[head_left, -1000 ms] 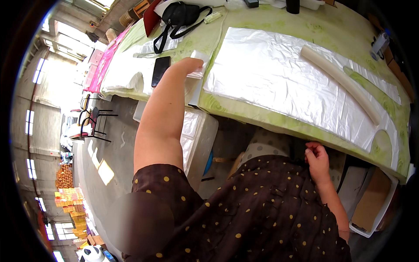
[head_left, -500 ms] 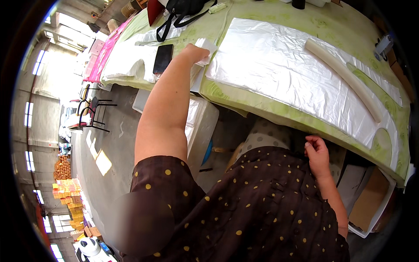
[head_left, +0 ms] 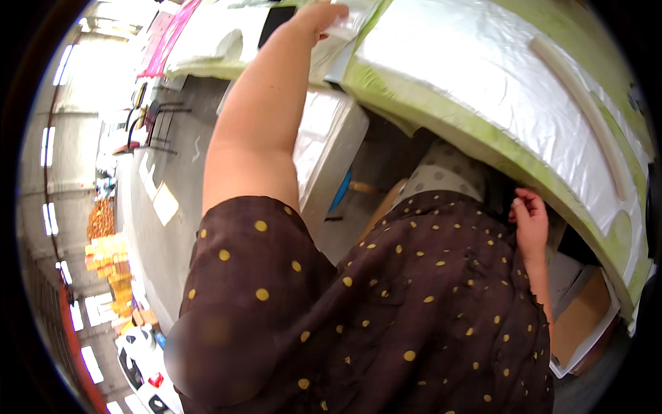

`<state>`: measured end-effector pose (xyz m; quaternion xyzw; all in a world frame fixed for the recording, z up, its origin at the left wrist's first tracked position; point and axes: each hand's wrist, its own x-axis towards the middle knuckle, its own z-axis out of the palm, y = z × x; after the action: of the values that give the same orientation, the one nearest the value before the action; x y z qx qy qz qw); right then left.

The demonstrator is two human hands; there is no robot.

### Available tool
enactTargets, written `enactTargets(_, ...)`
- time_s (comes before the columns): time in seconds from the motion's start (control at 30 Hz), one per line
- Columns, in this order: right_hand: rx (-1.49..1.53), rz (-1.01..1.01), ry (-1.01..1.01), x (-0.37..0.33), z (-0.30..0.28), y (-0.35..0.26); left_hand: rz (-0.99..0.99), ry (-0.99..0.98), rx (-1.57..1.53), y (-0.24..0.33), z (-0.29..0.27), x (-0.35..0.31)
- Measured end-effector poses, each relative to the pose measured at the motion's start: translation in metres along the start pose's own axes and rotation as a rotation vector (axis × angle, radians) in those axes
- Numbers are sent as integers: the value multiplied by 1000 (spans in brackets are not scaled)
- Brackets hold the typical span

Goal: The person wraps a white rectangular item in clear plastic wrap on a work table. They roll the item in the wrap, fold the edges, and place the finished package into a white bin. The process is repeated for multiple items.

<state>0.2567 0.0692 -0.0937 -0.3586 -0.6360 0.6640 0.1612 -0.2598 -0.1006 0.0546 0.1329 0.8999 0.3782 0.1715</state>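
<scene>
At the top of the view, my left hand (head_left: 321,19) reaches over the table with its fingers closed on thin, clear-white plastic film (head_left: 353,22). Just left of that wrist lies a black phone (head_left: 275,22), partly cut off by the arm. A large silvery-white plastic sheet (head_left: 469,69) covers much of the table to the right, with a long pale tube (head_left: 586,103) lying across it. My right hand (head_left: 531,219) hangs below the table's near edge, fingers loosely curled and slightly apart, nothing visible in them.
The green-clothed table (head_left: 441,121) curves along the top and right. Below it stand a whitish bin (head_left: 338,148) lined with plastic and an open cardboard box (head_left: 586,317). Chairs (head_left: 157,121) stand at the left, and stacked yellow-orange boxes (head_left: 110,255) farther off.
The view has tilted downward, so the table sits higher and the black bag is out of sight. My left hand stays at the plastic; my right hand remains low beside the table edge.
</scene>
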Motion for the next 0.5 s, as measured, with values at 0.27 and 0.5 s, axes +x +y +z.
enactTargets(0.27,14,26,-55,10,-3,9,-193,-118,-301,-107,-138,-157)
enactTargets(0.5,24,15,-168,12,14,0,-532,-128,-256,-206,-150,-253)
